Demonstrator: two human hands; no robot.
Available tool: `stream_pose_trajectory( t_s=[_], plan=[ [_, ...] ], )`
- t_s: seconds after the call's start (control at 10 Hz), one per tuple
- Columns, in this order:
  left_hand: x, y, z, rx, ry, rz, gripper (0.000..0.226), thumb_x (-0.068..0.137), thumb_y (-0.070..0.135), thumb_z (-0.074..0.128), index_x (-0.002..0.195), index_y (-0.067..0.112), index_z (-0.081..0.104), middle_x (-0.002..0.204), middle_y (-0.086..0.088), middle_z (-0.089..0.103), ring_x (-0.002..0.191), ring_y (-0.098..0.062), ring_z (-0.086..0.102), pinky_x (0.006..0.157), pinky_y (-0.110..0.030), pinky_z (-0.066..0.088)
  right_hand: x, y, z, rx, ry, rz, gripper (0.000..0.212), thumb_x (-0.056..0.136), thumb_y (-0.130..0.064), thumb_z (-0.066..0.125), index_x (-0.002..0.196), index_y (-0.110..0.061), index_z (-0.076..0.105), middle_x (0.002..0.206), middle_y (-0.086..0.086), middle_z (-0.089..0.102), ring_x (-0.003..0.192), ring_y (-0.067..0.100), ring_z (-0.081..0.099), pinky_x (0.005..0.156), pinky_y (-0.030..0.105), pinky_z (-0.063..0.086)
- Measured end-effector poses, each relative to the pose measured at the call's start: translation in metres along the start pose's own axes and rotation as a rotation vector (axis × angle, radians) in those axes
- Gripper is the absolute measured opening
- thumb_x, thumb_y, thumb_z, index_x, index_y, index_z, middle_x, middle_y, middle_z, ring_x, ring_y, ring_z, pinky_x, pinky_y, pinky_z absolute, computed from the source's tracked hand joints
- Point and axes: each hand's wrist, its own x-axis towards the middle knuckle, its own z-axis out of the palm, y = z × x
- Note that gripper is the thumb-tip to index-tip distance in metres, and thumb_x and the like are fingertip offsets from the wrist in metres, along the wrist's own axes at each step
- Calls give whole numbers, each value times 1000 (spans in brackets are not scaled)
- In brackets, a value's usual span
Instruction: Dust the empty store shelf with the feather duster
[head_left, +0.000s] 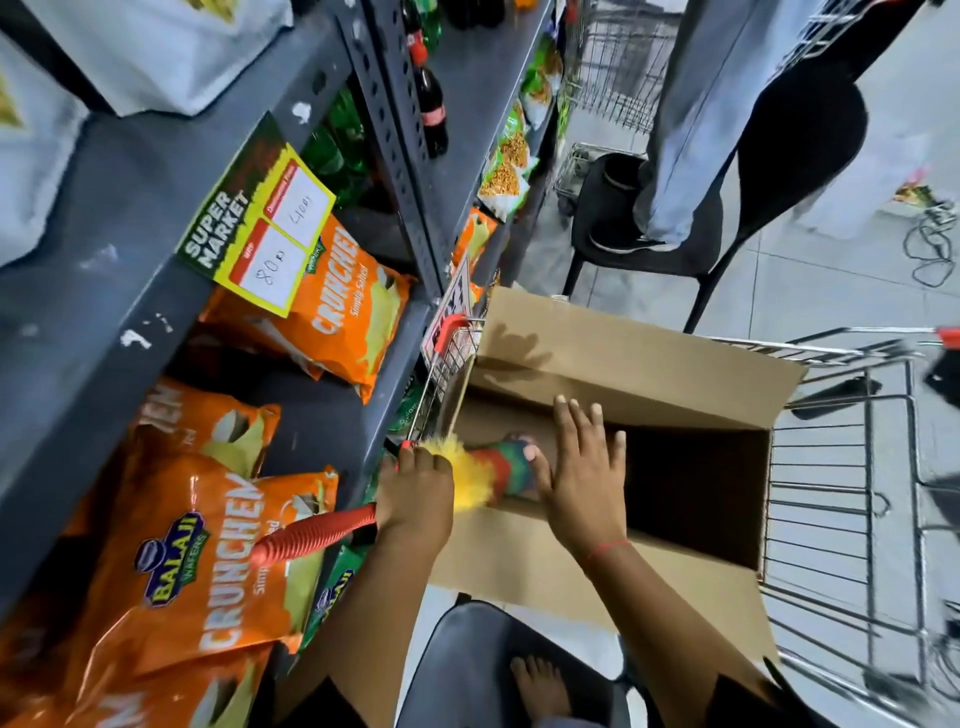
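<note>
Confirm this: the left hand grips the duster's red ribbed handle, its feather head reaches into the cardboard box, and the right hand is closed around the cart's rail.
Not quite. In the head view the right hand is open, fingers spread flat over the feather head inside the cardboard box, not on the cart. The left hand does grip the red ribbed handle.

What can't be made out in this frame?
- Feather duster: head partly hidden by the right hand; grip hidden by the left hand.
- Cardboard box: bottom lost in shadow.
- Price card: handwritten figures too small.
- Shopping cart: far end blurred, cut off.
</note>
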Motion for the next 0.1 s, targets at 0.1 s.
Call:
stream_pose_trajectory(
  t_s=[0.1],
  plan=[
    [-9, 1, -9, -84, 146, 52, 57, 97, 31, 35, 145, 7, 16, 155, -17, 17, 143, -32, 13, 117, -44, 12, -1, -2, -12, -80, -31, -28, 64, 93, -40, 42, 143, -13, 12, 152, 12, 20, 140, 27, 5, 110, 47, 0]
  ],
)
